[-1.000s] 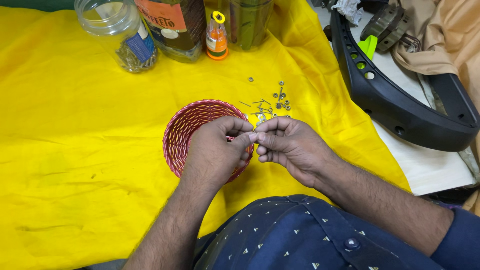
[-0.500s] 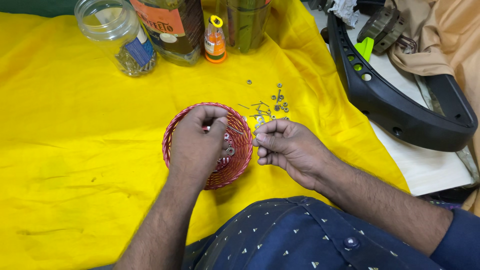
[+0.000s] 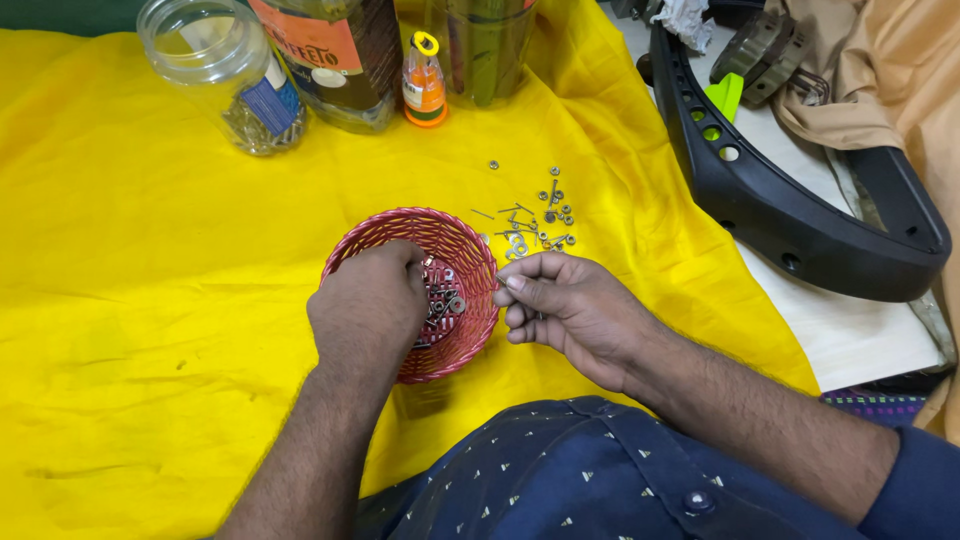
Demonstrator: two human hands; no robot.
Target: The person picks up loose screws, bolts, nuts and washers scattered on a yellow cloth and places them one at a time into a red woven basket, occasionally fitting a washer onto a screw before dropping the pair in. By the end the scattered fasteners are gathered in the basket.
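We see a desk under wrinkled yellow cloth (image 3: 130, 300). At centre frame a woven red basket (image 3: 470, 250) holds metal nuts (image 3: 442, 300); the left hand (image 3: 368, 312) dips in, grip hidden. The right hand (image 3: 570, 310) pinches a small screw (image 3: 503, 283). Loose hardware (image 3: 540, 225) lies above; three jars (image 3: 225, 75) stand upper left.

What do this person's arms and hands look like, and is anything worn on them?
Both hands are bare: the left hand and right hand show no gloves, rings or watch. The forearms are uncovered too. A dark blue sleeve covers the right upper arm, matching the navy shirt with small pale triangles and a button.
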